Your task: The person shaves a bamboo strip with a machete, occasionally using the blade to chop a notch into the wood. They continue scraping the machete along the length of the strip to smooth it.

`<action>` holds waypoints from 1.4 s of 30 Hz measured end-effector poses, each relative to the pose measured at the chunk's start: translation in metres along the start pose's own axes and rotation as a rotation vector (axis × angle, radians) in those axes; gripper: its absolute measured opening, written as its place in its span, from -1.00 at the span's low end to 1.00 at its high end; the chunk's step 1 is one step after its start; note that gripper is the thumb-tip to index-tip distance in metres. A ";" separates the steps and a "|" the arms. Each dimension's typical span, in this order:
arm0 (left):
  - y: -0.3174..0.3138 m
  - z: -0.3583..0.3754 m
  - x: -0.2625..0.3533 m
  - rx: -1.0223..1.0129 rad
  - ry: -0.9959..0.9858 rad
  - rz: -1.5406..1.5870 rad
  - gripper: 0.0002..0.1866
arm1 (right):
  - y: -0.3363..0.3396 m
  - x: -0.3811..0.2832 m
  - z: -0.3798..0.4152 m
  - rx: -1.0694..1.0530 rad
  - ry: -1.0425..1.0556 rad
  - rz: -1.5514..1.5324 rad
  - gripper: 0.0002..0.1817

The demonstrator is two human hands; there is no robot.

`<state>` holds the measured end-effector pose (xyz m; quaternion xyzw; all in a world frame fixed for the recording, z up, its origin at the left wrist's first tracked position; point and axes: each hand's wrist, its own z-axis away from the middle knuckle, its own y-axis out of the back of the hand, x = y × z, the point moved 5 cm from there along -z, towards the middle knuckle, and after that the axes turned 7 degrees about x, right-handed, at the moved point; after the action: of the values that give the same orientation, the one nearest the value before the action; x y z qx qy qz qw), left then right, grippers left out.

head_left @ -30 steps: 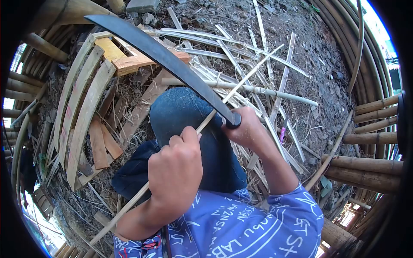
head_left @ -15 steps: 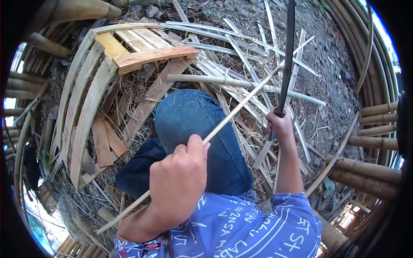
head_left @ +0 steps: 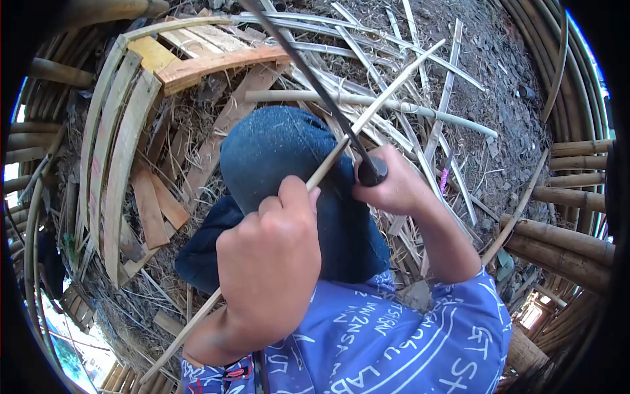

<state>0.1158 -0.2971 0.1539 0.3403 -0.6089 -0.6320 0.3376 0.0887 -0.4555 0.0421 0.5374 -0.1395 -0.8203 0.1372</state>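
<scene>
And here the blade was on the stick, the left hand [head_left: 269, 256] clenched around the stick [head_left: 384, 102] while the right hand [head_left: 397, 187] gripped the knife [head_left: 315, 84] by its handle! The stick slanted over the knee [head_left: 266, 148], its far tip towards one o'clock, its tail running back past the left forearm towards seven. The knife pointed out to eleven, crossing the stick close by the right hand. This looked like the shaving step, the blade working along the stick just beyond the left fist; how deep it bit, the view couldn't tell.

Beyond, the stick's upper part passed over a pale pole [head_left: 459, 120], with loose strips [head_left: 449, 75] scattered towards one o'clock and a slatted rack [head_left: 128, 157] out at ten.

The next move, by the look of it, called for a firm left grip, a shallow blade angle and a light, even stroke outwards towards one o'clock, away from fist and knee. Too steep, and the edge could have dug in or split the stick.
</scene>
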 end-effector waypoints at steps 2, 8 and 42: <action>0.000 0.000 -0.001 -0.002 0.001 -0.009 -0.74 | 0.002 -0.003 -0.004 0.019 -0.005 0.064 -0.76; -0.001 0.005 -0.004 0.001 -0.003 0.001 -0.73 | 0.002 -0.004 -0.008 0.033 0.026 0.098 -0.78; 0.004 0.007 -0.004 -0.054 -0.050 0.083 -0.76 | 0.042 0.007 0.035 0.343 -0.079 -0.042 -0.83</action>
<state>0.1121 -0.2903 0.1578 0.2894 -0.6134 -0.6421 0.3575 0.0573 -0.4942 0.0650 0.5230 -0.2717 -0.8076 0.0206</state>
